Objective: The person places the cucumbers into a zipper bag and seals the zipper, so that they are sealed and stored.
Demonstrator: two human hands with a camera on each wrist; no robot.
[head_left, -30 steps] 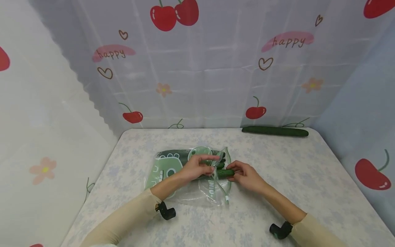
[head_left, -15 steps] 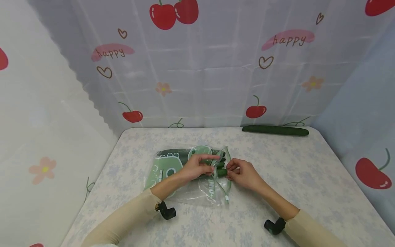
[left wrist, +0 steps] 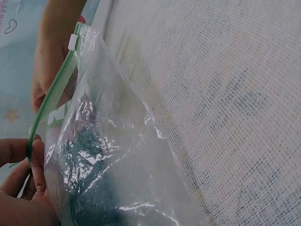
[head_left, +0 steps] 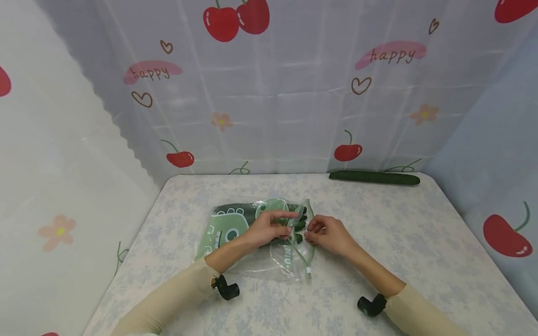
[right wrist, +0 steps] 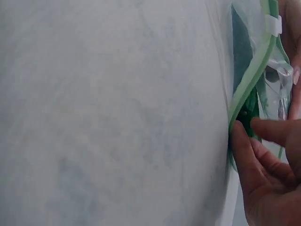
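A clear zip bag point(head_left: 260, 268) with green cartoon print lies on the table, its mouth facing right. Several dark green cucumbers are inside, and the end of the nearest cucumber point(head_left: 299, 238) shows at the opening. My left hand point(head_left: 269, 227) pinches the bag's upper edge between thumb and fingers, index finger extended. My right hand point(head_left: 329, 235) is at the mouth, fingers loosely bent, just right of that cucumber end. In the right wrist view, the right thumb point(right wrist: 270, 128) is beside the cucumber and a fingertip touches the green rim point(right wrist: 249, 84). Print and fingers partly hide the contents.
Another long cucumber point(head_left: 374, 177) lies along the table's back right edge. A white slider point(head_left: 308, 269) sits near the front end of the bag's green zip. The patterned tablecloth point(head_left: 370, 210) spreads around, with a printed curtain point(head_left: 277, 107) behind.
The cucumber end that stuck out has slid left into the bag. My right hand followed it slightly left and its fingers have come off the end. The left hand stayed in place.
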